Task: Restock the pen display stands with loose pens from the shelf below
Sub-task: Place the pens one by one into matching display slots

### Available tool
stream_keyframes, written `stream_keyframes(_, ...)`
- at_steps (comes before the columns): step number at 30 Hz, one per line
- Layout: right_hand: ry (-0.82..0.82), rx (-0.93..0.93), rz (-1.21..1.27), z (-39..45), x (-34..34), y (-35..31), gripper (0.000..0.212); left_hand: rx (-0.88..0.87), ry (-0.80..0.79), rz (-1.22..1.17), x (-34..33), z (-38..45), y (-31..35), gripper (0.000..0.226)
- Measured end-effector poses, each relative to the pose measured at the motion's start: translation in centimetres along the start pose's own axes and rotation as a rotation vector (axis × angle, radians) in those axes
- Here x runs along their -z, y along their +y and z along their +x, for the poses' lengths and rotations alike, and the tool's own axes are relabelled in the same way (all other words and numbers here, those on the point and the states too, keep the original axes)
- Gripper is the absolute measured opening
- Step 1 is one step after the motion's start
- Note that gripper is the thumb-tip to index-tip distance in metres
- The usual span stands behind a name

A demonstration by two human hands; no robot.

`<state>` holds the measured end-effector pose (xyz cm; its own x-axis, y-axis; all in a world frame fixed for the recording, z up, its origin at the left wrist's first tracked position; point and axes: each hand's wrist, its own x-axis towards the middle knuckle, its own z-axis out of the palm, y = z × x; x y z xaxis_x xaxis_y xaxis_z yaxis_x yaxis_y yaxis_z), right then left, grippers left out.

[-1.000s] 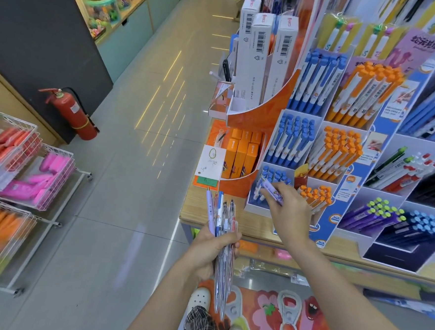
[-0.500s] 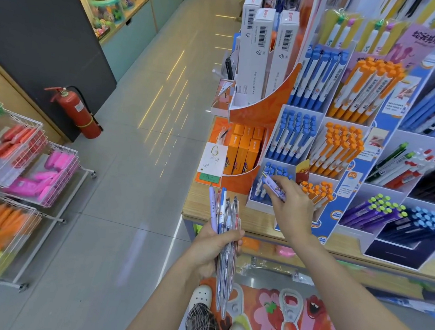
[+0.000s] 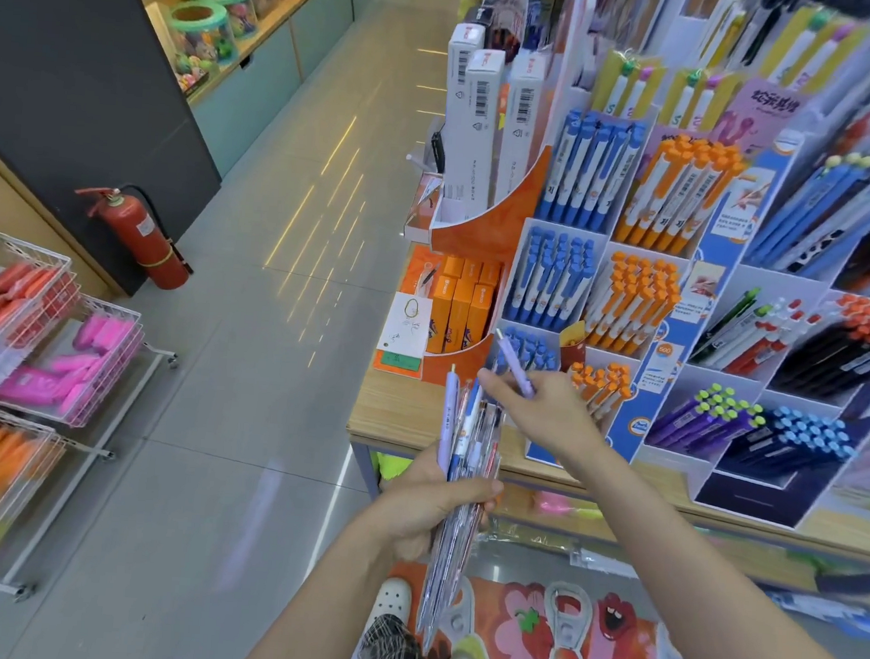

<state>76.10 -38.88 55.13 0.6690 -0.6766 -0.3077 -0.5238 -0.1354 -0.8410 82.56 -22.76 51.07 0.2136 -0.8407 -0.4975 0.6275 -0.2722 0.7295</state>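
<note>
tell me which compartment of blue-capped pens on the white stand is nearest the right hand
The lowest compartment of blue-capped pens, just above the right hand pinching a lilac pen. The two blue compartments stacked above it sit higher up the white stand.

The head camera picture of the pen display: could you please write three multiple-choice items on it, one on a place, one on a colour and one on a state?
1. Where does the fire extinguisher stand?
A. On the floor by the dark wall
B. On the wooden shelf
C. Inside a wire basket

2. What colour is the single pen in the right hand?
A. Green
B. Red
C. Pale purple

3. What is the left hand doing?
A. Hanging idle
B. Gripping a bundle of pens
C. Pressing flat on the shelf

Answers: 1 A, it stands on the floor tiles against the dark wall. 2 C, the barrel pinched by the fingers is lilac. 3 B, the fingers curl round several pens held upright.
</note>
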Motion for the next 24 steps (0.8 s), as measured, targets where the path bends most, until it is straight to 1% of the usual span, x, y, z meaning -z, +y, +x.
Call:
stream_keyframes(2, 0.001, 0.006, 0.002, -0.1, 0.4, -0.1, 0.035, 0.008, 0.004, 0.058, -0.4, 0.1, -0.1, 0.049)
stream_keyframes(5, -0.011, -0.051, 0.103, -0.3, 1.0, -0.6, 0.028, 0.010, 0.025, 0.103, -0.8, 0.3, -0.2, 0.056)
stream_keyframes(7, -0.028, -0.129, 0.178, -0.3, 1.3, -1.2, 0.025, 0.000, 0.017, 0.108, -0.9, 0.3, -0.1, 0.051)
stream_keyframes(9, -0.008, -0.192, 0.247, 0.1, 1.8, -1.5, 0.025, 0.002, 0.006, 0.111, -0.8, 0.3, -0.2, 0.050)
stream_keyframes(11, 0.018, -0.204, 0.281, 0.5, 2.6, -1.9, 0.024, 0.016, 0.004, 0.109, -0.6, 0.1, -0.4, 0.053)
stream_keyframes(12, 0.024, -0.193, 0.282, 0.7, 3.2, -2.1, 0.023, 0.020, 0.004, 0.101, -0.5, 0.0, -0.5, 0.050)
stream_keyframes(14, 0.067, -0.142, 0.292, 0.9, 4.3, -2.5, 0.020, 0.013, 0.013, 0.073, -0.2, -0.1, -0.6, 0.035)
stream_keyframes(15, 0.117, -0.101, 0.310, 1.0, 4.9, -2.6, 0.020, 0.009, 0.022, 0.058, 0.0, -0.1, -0.5, 0.030)
stream_keyframes(17, 0.260, 0.031, 0.342, 1.2, 6.0, -2.6, 0.020, 0.003, 0.032, 0.016, 0.2, -0.1, -0.2, 0.027)
stream_keyframes(18, 0.340, 0.105, 0.319, 1.3, 6.5, -2.4, 0.018, 0.002, 0.039, -0.018, 0.4, 0.0, 0.0, 0.027)
stream_keyframes(20, 0.461, 0.218, 0.190, 1.1, 6.9, -1.8, 0.011, -0.002, 0.063, -0.089, 0.8, 0.3, 0.3, 0.027)
stream_keyframes(22, 0.498, 0.290, 0.057, 1.0, 6.3, -0.5, 0.009, -0.008, 0.078, -0.132, 1.3, 0.7, 0.7, 0.029)
stream_keyframes(24, 0.509, 0.318, -0.043, 1.1, 5.2, 1.1, 0.013, -0.011, 0.090, -0.161, 1.7, 1.0, 0.9, 0.034)
